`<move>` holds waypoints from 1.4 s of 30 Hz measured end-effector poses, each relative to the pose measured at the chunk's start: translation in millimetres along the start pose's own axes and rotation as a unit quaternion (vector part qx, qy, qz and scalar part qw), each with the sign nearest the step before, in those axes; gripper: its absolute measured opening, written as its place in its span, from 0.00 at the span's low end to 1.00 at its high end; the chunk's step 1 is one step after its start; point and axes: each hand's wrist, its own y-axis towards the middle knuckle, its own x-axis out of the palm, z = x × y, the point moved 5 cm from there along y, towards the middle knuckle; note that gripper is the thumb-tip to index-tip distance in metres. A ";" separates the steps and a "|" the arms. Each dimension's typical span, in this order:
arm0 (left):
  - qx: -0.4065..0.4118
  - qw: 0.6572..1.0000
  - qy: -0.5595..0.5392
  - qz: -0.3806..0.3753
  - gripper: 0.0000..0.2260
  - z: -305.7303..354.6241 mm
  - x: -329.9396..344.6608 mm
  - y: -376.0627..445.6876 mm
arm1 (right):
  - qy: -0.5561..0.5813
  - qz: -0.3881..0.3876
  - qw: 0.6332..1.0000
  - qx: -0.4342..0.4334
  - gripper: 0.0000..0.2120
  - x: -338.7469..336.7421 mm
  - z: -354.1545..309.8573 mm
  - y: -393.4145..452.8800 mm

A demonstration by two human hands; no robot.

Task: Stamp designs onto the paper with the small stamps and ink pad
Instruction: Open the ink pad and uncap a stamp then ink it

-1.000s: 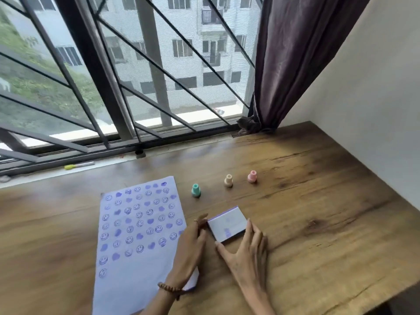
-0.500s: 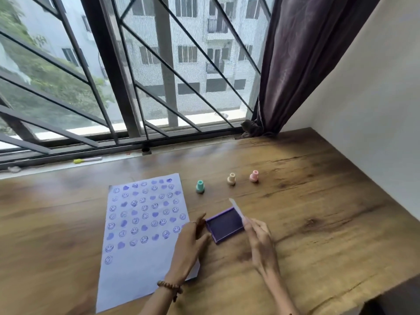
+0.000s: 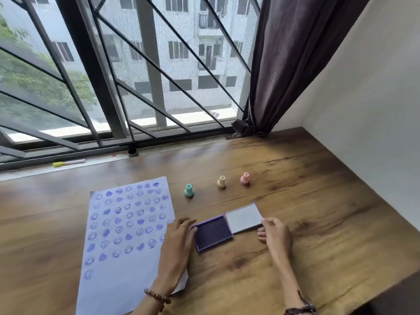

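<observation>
paper (image 3: 127,228): flat on the table (image 3: 295,178), left of the pad; upper two thirds covered in purple smileys and hearts, lower part bare. Next prints belong there.
left hand (image 3: 179,241): lies over the paper's right edge, fingertips against the pad's left side, bracing it. Not gripping anything, just pressing. Good anchor; keep it there while inking.
pad (image 3: 213,233): open, dark ink face up, just right of the paper.
lid (image 3: 244,218): folded out flat to the right, hinged to the pad.
right hand (image 3: 275,233): thumb and fingers pinch the lid's right edge. Let go once the lid sits flat.
stamps: teal (image 3: 189,190), cream (image 3: 221,181), pink (image 3: 245,178), upright in a row behind the pad, none held.
next: judgement only: right hand takes a stamp, dabs straight down on ink, presses square on bare paper, no rocking.
</observation>
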 end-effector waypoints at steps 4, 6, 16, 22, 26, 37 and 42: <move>0.022 0.999 -0.029 -0.011 0.07 29.2 14.5 29.2 | -0.207 0.027 0.976 -0.059 0.08 -5.7 -21.7 4.7; 0.009 0.996 -0.073 -0.049 0.06 45.1 32.5 53.0 | -0.251 0.042 0.962 -0.103 0.09 -1.9 -42.1 12.0; -0.252 0.867 -0.398 -0.158 0.15 87.8 123.6 112.4 | -0.193 -0.083 0.945 -0.249 0.22 58.3 -93.3 75.0; -0.322 0.819 -0.464 -0.102 0.12 66.3 122.9 112.7 | -0.159 -0.059 0.952 -0.255 0.09 57.4 -83.9 73.9; -0.320 0.789 -0.505 -0.139 0.07 65.1 106.4 93.6 | -0.027 -0.120 0.968 -0.220 0.07 47.8 -78.5 41.2; -0.162 0.925 -0.341 -0.043 0.10 40.8 1.2 30.7 | 0.237 -0.212 0.948 -0.012 0.12 69.1 -56.2 -53.1; -0.039 0.997 -0.060 -0.002 0.11 18.8 -26.4 32.2 | 0.428 -0.310 0.834 0.162 0.18 77.5 -42.7 -76.5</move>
